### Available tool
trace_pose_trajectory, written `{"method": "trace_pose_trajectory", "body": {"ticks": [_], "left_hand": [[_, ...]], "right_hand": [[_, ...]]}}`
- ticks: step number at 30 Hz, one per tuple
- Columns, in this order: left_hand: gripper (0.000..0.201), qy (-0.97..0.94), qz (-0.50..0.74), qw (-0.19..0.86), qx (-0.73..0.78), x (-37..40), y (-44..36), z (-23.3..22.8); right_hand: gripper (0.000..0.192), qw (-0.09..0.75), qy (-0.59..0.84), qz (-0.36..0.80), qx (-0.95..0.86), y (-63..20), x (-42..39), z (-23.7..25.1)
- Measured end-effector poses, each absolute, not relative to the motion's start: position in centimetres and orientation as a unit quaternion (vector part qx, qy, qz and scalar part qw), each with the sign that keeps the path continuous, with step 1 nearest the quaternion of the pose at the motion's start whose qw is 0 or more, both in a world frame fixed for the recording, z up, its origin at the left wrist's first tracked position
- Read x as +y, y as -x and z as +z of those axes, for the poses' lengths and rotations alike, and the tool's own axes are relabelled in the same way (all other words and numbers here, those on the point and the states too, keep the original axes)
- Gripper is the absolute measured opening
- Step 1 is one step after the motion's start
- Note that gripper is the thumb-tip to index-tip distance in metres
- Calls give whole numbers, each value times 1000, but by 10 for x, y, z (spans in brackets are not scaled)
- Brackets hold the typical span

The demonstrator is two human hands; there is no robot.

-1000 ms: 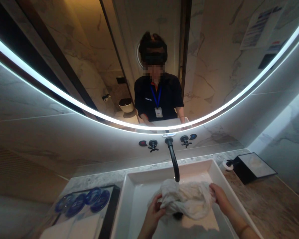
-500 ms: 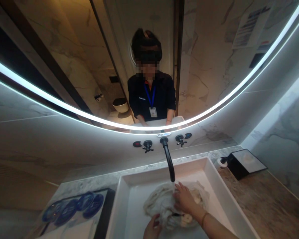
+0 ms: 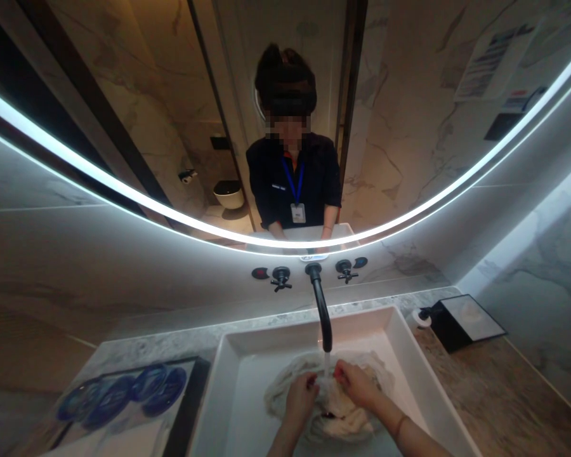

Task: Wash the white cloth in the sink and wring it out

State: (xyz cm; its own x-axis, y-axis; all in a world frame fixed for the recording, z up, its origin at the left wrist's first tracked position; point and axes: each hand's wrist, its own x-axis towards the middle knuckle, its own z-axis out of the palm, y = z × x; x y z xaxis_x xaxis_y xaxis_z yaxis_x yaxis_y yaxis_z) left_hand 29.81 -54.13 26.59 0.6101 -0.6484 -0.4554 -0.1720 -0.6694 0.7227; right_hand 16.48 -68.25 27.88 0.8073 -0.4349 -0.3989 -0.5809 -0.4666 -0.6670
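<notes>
A pale, wet, bunched-up cloth (image 3: 346, 424) lies in the white rectangular sink (image 3: 243, 374); its exact kind cannot be made out. Water (image 3: 327, 364) runs from the black tap spout (image 3: 323, 317) onto it. On the left of the stream, my left hand (image 3: 301, 400) is closed with fingertips pinching part of the cloth. My right hand (image 3: 356, 384) pinches the cloth on the other side, fingers pressed together. Both hands sit just below the spout, a small gap apart. A small dark patch shows within the folds between my wrists.
Two black cross-handle taps, the left handle (image 3: 281, 279) and right handle (image 3: 344, 271), flank the spout. A tray (image 3: 186, 406) with blue round packets (image 3: 109, 401) stands left of the sink. At right are a white-and-black bottle (image 3: 422, 318) and a black box (image 3: 450, 330). A lit mirror (image 3: 400, 127) hangs above.
My left hand has moved up and forward to the cloth under the spout. My right hand has shifted slightly down and right, its fingers now pinched. The water stream now shows clearly.
</notes>
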Motion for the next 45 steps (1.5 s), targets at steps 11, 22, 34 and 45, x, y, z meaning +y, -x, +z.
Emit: {"method": "trace_pose_trajectory", "body": {"ticks": [11,22,34,45], "left_hand": [[26,-799,-372,386,-270,-568,-301,262],[29,-842,-350,344,-225,-538,-297,272],[31,-861,-354,156,-331,-526,-275,268],[31,-848,-345,111,-386,-532,-273,275]], "right_hand": [[7,467,811,34,352,-164,-704,280],[27,416,828,46,374,-164,-698,272],[47,351,889,145,256,-185,-670,267],[36,339,889,145,271,-188,-675,267]]}}
